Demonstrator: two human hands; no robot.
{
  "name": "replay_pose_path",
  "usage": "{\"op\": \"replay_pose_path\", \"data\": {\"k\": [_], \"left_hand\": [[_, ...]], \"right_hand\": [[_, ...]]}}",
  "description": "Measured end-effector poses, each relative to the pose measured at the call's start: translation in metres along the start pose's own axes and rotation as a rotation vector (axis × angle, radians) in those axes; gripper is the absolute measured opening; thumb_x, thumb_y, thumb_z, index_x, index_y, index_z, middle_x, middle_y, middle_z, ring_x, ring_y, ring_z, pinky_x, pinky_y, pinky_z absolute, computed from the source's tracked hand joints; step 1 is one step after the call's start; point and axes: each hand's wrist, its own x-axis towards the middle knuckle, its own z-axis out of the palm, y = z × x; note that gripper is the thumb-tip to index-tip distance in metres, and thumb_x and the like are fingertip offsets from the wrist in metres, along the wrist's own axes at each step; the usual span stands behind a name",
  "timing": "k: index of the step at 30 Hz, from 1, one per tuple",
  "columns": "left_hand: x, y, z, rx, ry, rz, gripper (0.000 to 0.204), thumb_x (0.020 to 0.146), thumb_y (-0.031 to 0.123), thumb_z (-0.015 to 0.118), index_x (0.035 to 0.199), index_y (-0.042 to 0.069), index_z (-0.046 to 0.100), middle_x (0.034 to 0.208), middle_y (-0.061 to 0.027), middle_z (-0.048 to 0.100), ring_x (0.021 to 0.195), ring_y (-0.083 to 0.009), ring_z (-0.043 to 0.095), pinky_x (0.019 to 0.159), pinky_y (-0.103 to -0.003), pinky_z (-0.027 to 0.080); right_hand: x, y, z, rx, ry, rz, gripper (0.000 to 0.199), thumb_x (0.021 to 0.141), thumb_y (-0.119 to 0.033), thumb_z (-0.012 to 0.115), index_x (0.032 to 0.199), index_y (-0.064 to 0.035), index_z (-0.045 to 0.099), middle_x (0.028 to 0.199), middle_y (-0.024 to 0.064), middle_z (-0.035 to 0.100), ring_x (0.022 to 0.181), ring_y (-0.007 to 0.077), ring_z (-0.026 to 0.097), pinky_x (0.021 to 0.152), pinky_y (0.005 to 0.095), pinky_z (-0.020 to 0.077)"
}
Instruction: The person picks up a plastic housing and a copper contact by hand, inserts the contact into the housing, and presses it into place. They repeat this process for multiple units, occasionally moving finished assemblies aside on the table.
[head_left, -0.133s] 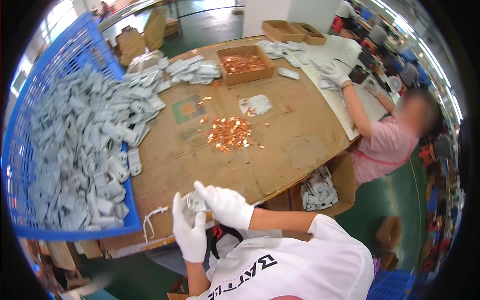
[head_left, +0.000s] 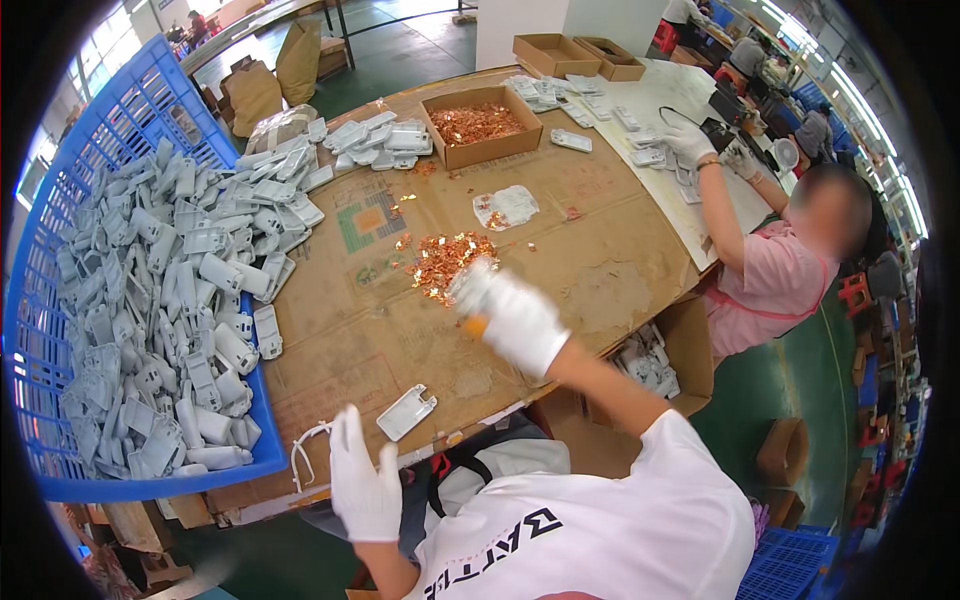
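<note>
Grip gone from white plastic shell, now lying alone on cardboard-covered tabletop; right hand stretched to copper clip pile, blurred, closure unreadable; left hand open, empty, near edge.

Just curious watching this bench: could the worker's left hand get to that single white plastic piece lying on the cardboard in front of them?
Probably yes. The left hand sits at the table's near edge, just beside the white plastic piece, with only bare cardboard between them. The right hand is farther off by the copper pile.
</note>
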Motion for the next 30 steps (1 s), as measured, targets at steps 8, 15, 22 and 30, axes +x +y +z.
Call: {"op": "replay_pose_path", "data": {"k": [8, 15, 22, 30], "left_hand": [[-0.028, -0.052, -0.067, -0.080, -0.343, -0.122, 0.058, 0.083, 0.018, 0.068, 0.134, -0.001, 0.052, 0.130, -0.0233, 0.057, 0.122, -0.0370, 0.055, 0.104, -0.040, 0.043], [0.066, -0.054, -0.040, -0.008, -0.157, -0.022, 0.038, 0.087, 0.009, 0.065, 0.123, -0.001, 0.058, 0.126, -0.0210, 0.060, 0.118, -0.0368, 0.057, 0.100, -0.039, 0.045], [0.254, -0.110, 0.042, 0.608, 0.264, -0.021, 0.063, 0.081, 0.035, 0.072, 0.136, 0.008, 0.052, 0.150, -0.0210, 0.036, 0.136, -0.0428, 0.034, 0.110, -0.054, 0.033], [0.236, -0.122, 0.070, 0.772, 0.189, -0.191, 0.057, 0.086, 0.037, 0.067, 0.134, 0.010, 0.052, 0.156, -0.0183, 0.029, 0.117, -0.0320, 0.055, 0.107, -0.061, 0.029]], "right_hand": [[0.049, 0.296, -0.076, -0.722, -0.061, 0.750, 0.047, 0.088, -0.039, 0.068, 0.115, -0.0034, 0.052, 0.113, 0.0178, 0.060, 0.104, 0.0350, 0.063, 0.086, 0.0458, 0.0527], [0.076, 0.205, -0.046, -0.537, 0.120, 0.060, 0.041, 0.080, -0.015, 0.067, 0.119, -0.0088, 0.058, 0.122, 0.0129, 0.061, 0.111, 0.0312, 0.058, 0.094, 0.0435, 0.0480], [0.024, 0.157, -0.025, -0.049, 0.037, 0.020, 0.029, 0.081, -0.007, 0.063, 0.109, -0.0087, 0.061, 0.104, 0.0134, 0.062, 0.098, 0.0329, 0.061, 0.085, 0.0430, 0.0516], [-0.016, 0.130, 0.003, -0.227, 0.144, -0.050, 0.022, 0.074, -0.009, 0.065, 0.096, -0.0128, 0.060, 0.092, 0.0080, 0.057, 0.089, 0.0291, 0.059, 0.080, 0.0417, 0.0501]]}}
